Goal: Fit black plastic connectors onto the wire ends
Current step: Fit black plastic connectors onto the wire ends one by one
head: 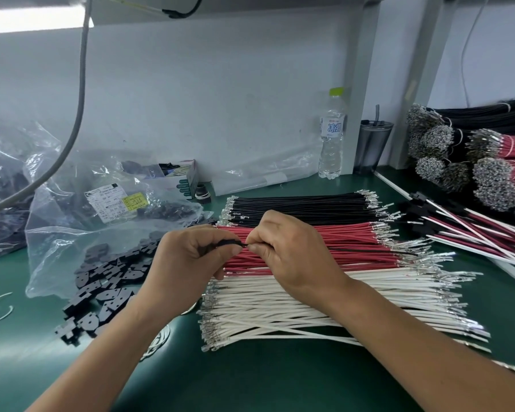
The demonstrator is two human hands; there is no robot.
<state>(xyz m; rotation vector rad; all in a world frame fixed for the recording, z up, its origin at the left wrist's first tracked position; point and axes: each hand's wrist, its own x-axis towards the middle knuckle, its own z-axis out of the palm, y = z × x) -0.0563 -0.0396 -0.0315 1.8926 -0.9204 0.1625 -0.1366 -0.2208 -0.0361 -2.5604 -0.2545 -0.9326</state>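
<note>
Right now, in the head view, the left hand (191,257) curls around a black connector (228,243), its thumb and fingers closed on it, while the right hand (292,251) pinches a single black wire (369,250) close to its near end, right at the connector's mouth. The rest of that wire trails off to the right above the red wires (354,242). Whether the metal tip is already inside the connector is hidden by the fingers.

From here, the tip could go in crooked or only partway, since the pinch sits very close to the opening and the fingers block any view of it; a bent terminal or a loose fit would follow. The trailing wire could also snag on the bare metal ends of the red wires beneath it.

Room is tight. The hands work directly over the black wires (304,208), the red wires and the white wires (324,304), with loose connectors (101,298) and a plastic bag (72,221) just to the left. Bare green table (250,382) lies toward the person, and finished wires (473,230) lie to the right.
</note>
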